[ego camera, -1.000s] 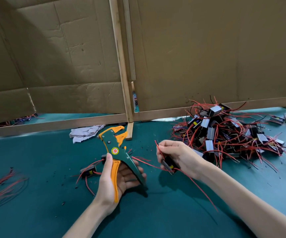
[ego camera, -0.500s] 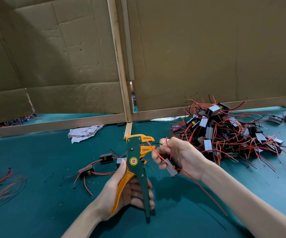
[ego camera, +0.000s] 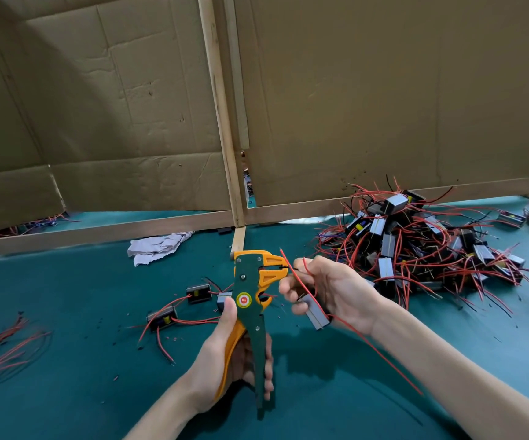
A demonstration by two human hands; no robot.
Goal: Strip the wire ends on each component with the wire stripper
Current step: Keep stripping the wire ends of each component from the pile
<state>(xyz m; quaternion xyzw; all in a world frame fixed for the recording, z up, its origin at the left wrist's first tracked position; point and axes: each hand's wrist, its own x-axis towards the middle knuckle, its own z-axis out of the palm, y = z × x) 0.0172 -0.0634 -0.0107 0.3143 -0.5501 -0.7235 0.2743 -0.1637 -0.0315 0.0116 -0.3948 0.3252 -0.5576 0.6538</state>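
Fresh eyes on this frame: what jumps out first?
The green-and-orange wire stripper stands upright in the left hand at centre, its head close to the right hand, which grips a grey component. Behind, on the right, a tangled pile of red-wired components lies on the teal table.

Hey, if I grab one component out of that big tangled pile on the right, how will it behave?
Probably it snags: in the pile red wires loop through each other, so neighbours may drag along. The wires look floppy; the red wire trailing from the component in the right hand hangs in a loose curve. The blocks look small, likely light.
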